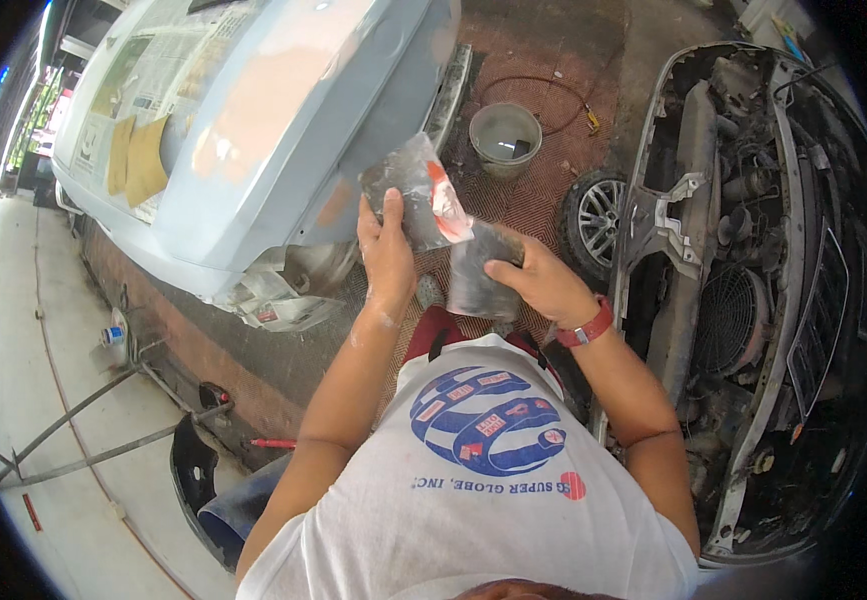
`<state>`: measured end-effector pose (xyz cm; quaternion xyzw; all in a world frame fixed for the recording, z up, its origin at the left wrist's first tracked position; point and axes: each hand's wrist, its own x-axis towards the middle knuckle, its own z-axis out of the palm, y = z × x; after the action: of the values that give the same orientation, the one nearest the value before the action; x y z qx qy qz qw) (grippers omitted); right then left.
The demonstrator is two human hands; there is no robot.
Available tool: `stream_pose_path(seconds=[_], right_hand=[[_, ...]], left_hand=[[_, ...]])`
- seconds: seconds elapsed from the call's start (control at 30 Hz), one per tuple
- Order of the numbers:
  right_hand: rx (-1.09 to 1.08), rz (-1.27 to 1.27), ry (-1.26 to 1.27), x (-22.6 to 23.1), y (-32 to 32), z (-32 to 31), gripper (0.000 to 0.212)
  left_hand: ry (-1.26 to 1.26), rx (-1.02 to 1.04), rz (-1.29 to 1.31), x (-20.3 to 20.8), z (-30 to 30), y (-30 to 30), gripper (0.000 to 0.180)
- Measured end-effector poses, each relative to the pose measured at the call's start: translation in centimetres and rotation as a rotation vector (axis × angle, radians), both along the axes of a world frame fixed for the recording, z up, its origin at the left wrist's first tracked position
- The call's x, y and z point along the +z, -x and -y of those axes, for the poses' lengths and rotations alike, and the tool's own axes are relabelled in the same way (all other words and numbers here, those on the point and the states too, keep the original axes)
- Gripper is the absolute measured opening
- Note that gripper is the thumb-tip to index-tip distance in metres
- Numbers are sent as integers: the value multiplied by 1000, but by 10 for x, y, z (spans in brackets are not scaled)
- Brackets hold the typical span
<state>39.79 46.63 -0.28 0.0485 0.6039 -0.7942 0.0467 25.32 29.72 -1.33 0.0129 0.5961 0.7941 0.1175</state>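
My left hand (385,248) grips a thin grey mixing plate (405,185) by its near edge, thumb on top. Along the plate's right side lies a lump of white putty (447,207) with a bright red streak of paste (435,172). My right hand (551,284) is closed on a flat, dark grey putty spreader (480,275), its thumb pressed on the face. The spreader's far edge meets the plate's lower right corner, by the putty. Pale smears mark both tools and my left wrist. Some fingers are hidden beneath the tools.
A grey-primed car body (353,110) with peach filler patches and newspaper masking stands ahead left; yellow sandpaper sheets (138,160) lie on it. Beyond my hands is a water bucket (505,135) near a hose. A wheel (598,215) and a car's exposed front end (698,230) are at right.
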Motion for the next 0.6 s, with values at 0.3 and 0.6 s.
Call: stream_pose_path(seconds=[0.3,0.6], right_hand=[[-458,-39,-71,-16,-9,-51,22],[-494,-61,138,-43,-18,-48,15]], left_hand=[[76,-595,174,19,7,-21,44],[394,-665,-233,33,-9,-34,55]])
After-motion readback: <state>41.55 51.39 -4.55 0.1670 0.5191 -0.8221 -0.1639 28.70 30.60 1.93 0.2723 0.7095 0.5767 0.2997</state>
